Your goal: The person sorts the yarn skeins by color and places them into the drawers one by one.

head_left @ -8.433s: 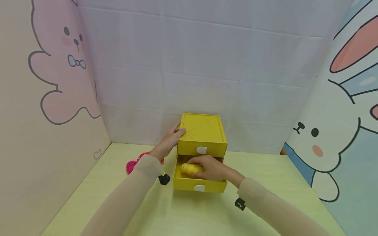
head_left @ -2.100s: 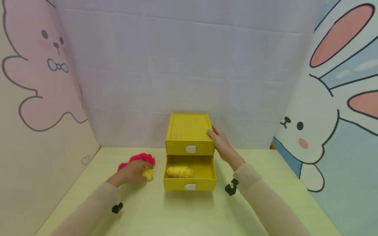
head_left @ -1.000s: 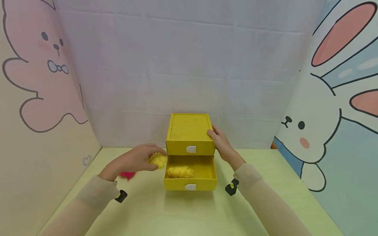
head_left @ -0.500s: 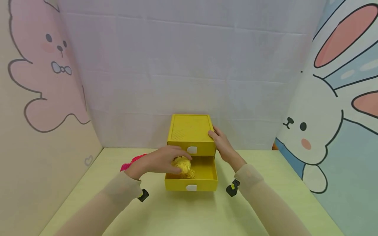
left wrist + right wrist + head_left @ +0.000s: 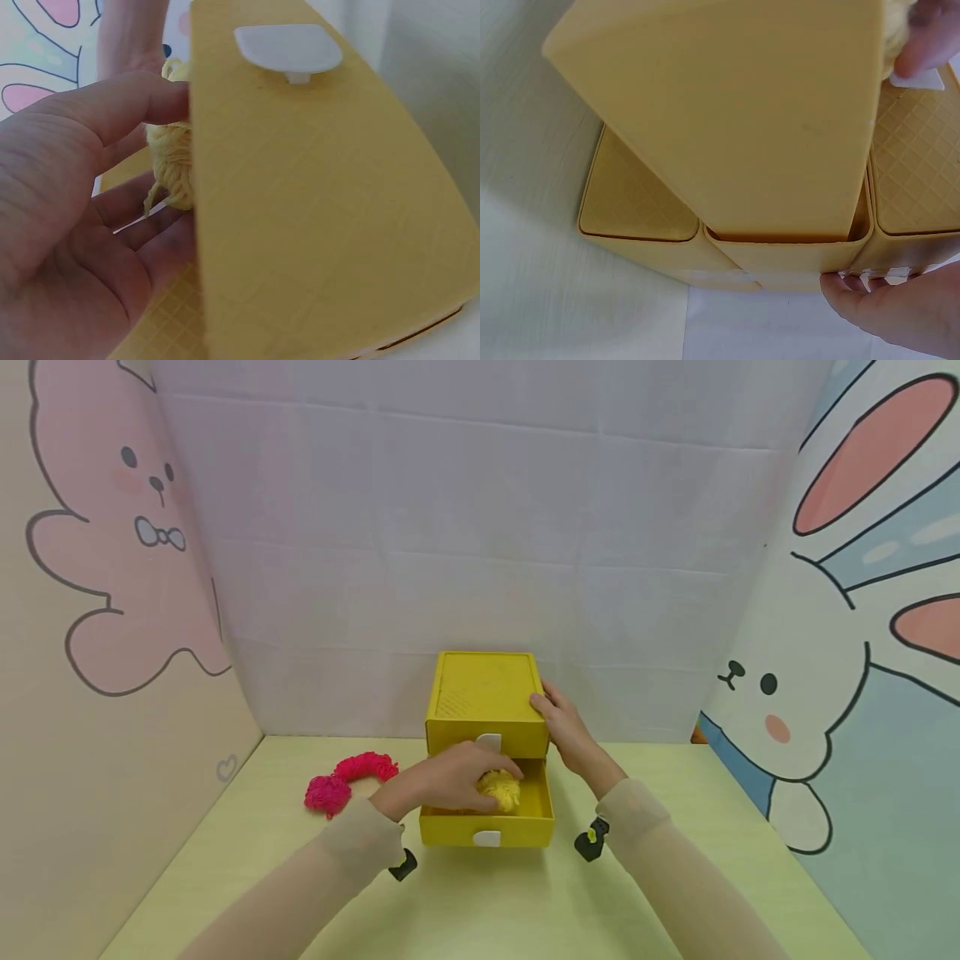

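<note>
A yellow drawer unit [image 5: 483, 689] stands near the back wall, with one drawer [image 5: 525, 831] pulled out below its top one. Inside this open drawer, my left hand [image 5: 453, 777] holds a bundle of yellow yarn [image 5: 501, 789] between thumb and fingers. The left wrist view shows the yarn [image 5: 172, 165] beside the drawer's front, partly hidden by it. The other yellow yarn bundle in the drawer is hidden behind my left hand. My right hand [image 5: 566, 727] rests against the unit's right side, thumb over the top edge, fingers along the side wall.
Two bundles of pink-red yarn, one round [image 5: 327, 795] and one long [image 5: 366, 766], lie on the pale table [image 5: 480, 910] left of the unit. A white cloth wall [image 5: 487, 527] stands behind, with printed walls on both sides. White tabs [image 5: 487, 838] mark the drawer fronts.
My left hand picked up a yellow yarn bundle beside the pink-red ones and carried it right, into the open drawer. My right hand, earlier in the drawer, has stayed at the unit's right side lately.
</note>
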The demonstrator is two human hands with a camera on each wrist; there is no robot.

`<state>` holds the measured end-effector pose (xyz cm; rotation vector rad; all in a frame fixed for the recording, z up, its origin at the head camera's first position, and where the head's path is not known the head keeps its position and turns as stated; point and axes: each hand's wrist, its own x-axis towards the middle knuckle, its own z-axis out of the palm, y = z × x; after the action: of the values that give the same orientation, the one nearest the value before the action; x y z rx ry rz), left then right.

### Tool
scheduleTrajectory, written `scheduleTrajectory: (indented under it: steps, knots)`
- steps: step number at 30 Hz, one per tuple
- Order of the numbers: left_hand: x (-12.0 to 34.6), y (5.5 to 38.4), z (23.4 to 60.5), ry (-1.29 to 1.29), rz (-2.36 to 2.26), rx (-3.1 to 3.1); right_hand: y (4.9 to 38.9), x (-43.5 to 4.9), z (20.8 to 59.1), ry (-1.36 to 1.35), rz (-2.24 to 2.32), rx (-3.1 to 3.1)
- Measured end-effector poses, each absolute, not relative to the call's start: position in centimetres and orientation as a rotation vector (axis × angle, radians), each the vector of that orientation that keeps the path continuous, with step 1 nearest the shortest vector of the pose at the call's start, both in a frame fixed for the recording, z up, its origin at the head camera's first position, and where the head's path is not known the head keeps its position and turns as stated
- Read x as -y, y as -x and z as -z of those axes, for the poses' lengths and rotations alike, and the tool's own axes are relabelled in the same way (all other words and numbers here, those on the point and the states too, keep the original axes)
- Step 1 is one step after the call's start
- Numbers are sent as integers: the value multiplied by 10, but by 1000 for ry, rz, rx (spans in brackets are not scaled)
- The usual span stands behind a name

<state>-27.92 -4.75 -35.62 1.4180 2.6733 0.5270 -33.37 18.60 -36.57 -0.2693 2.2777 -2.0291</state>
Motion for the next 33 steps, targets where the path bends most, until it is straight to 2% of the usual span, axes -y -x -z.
scheduleTrajectory:
  steps: [6, 14, 33]
  knots:
    - [37, 285, 369, -1464, -530, -2675, 335, -188, 367, 271, 2021, -2282]
    - [25, 287, 377, -1374, -512, -2709, 334, -188, 367, 257, 2023, -2281]
    - [13, 297, 392, -1340, -497, -2709, 333, -186, 366, 248, 2017, -2290]
